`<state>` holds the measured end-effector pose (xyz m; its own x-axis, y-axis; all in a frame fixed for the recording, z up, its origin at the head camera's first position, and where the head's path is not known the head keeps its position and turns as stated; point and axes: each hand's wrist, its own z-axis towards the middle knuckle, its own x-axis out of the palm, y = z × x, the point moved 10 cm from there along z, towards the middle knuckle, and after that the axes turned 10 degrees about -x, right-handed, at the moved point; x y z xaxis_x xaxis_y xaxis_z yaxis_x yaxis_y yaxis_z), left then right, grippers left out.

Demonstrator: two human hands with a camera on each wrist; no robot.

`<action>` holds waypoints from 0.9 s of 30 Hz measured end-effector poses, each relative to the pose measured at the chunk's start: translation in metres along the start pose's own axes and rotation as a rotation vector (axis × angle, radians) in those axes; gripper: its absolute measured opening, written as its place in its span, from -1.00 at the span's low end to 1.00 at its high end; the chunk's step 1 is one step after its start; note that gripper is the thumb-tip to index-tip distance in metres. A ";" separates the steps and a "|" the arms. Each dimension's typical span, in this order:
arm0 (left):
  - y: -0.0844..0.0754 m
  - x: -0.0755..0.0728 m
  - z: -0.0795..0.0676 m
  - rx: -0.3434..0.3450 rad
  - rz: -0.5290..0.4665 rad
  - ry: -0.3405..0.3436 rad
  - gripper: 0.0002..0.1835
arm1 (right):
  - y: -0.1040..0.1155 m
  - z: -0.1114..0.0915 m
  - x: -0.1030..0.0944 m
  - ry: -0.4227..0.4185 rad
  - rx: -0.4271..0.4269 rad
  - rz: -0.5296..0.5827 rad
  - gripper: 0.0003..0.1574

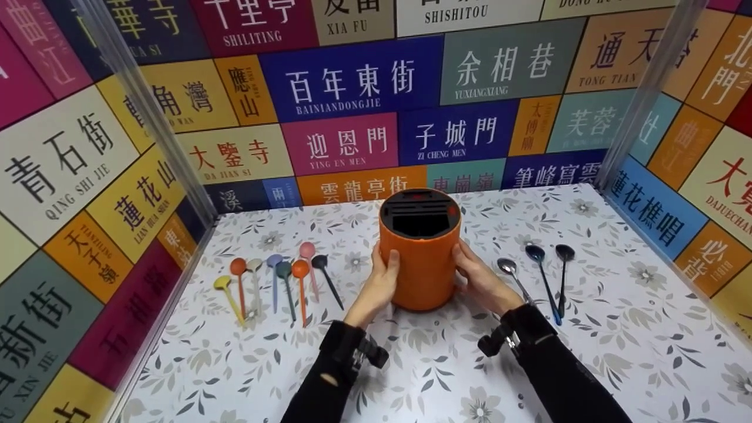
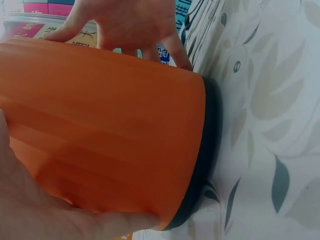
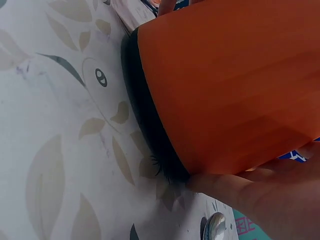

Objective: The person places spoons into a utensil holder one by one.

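Observation:
An orange cylindrical knife block (image 1: 418, 270) with a black slotted top is upright in the middle of the head view. Its dark base is at the table surface; whether it touches fully I cannot tell. My left hand (image 1: 376, 288) grips its left side, thumb toward me and the other fingers mostly hidden behind it. On the opposite side my right hand (image 1: 484, 279) holds it, fingers along the wall. The left wrist view shows the orange wall (image 2: 105, 125) between both hands. In the right wrist view, fingers (image 3: 225, 192) press near the dark base rim (image 3: 150, 115).
Several coloured spoons (image 1: 284, 270) lie in a loose row left of the block. To the right lie three dark or metallic spoons (image 1: 536, 252). The floral-patterned table (image 1: 435, 376) is bounded by sign-covered panels (image 1: 352, 76) behind and at both sides.

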<state>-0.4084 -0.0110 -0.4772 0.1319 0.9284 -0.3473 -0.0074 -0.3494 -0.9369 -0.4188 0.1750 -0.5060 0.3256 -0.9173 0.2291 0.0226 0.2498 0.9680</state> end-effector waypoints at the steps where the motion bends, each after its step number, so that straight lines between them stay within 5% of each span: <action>1: 0.000 0.001 -0.001 -0.003 -0.002 -0.002 0.27 | 0.001 -0.001 0.000 0.001 -0.004 0.004 -0.04; 9: 0.006 0.001 -0.006 -0.050 -0.045 -0.008 0.16 | 0.001 -0.004 0.003 0.033 -0.024 0.022 -0.06; 14: 0.004 -0.002 -0.004 -0.101 -0.103 0.060 0.03 | 0.004 -0.002 -0.003 0.048 -0.015 -0.001 -0.09; 22: -0.004 -0.027 0.010 -0.157 -0.241 0.066 -0.23 | 0.005 0.000 -0.008 0.059 0.014 -0.007 -0.08; 27: -0.015 -0.037 0.018 -0.296 -0.351 0.092 -0.07 | 0.003 0.002 -0.010 0.059 0.038 -0.005 -0.08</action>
<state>-0.4311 -0.0382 -0.4509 0.1636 0.9865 0.0057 0.3345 -0.0500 -0.9411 -0.4242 0.1841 -0.5055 0.3810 -0.8983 0.2189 -0.0114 0.2322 0.9726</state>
